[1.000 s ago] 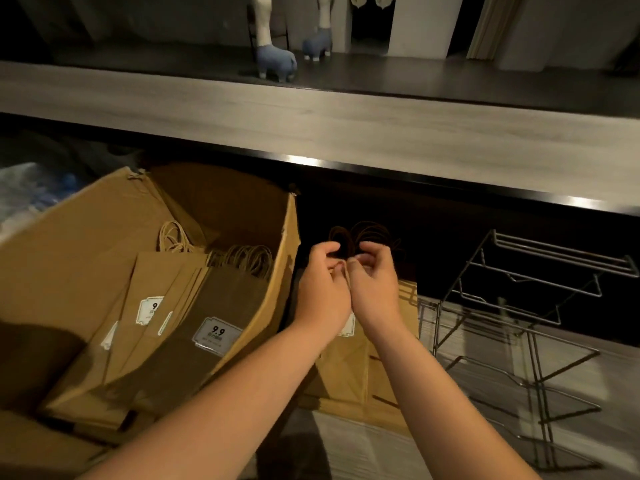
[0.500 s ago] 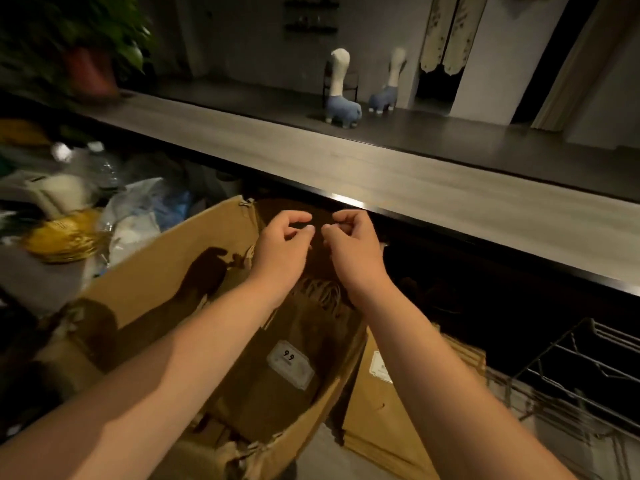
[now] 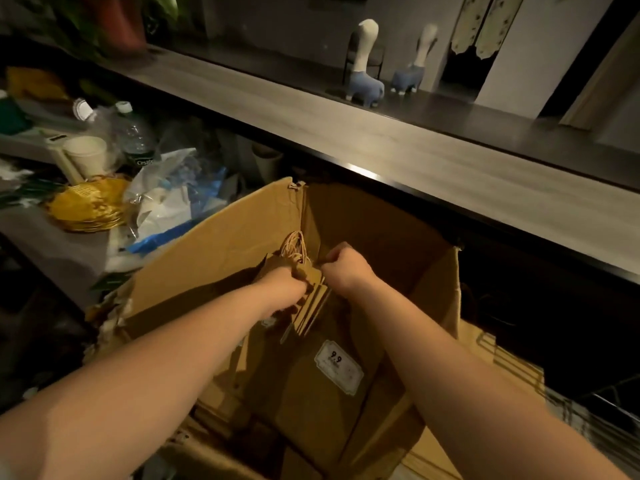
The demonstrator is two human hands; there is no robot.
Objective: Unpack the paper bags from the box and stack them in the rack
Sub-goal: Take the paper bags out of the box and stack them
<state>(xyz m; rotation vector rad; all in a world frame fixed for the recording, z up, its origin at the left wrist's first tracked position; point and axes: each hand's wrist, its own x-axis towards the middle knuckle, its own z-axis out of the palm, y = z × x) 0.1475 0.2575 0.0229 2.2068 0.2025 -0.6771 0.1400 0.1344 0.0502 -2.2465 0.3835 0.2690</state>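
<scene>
Both hands are down inside the open cardboard box (image 3: 221, 251), which serves as the landmark here. The left hand (image 3: 289, 284) is curled round the top edge of a bundle of brown paper bags (image 3: 310, 308) standing on end near the middle of the box, and the right hand (image 3: 343, 268) is clenched into a fist just beside it, gripping the same bundle from the other side. A tuft of twisted paper handles (image 3: 294, 245) sticks up from the bundle just beyond the left hand, against the box's far wall. More paper bags lie flat in the bottom of the box, and the top one carries a white label (image 3: 338, 372) printed "9.9", nearer the camera than the hands. Outside the box on its right side, a further stack of brown bags (image 3: 498, 362) rests low down, with the wires of a metal rack (image 3: 609, 417) just past it at the frame's right edge. Beyond the box runs a long grey wood-grain counter (image 3: 415, 147), and two blue and white animal figurines (image 3: 365, 81) stand behind it. To the left of the box lies a clutter of plastic bottles (image 3: 135, 136), a white cup (image 3: 86, 155), clear wrapping and a yellow item (image 3: 88, 206).
</scene>
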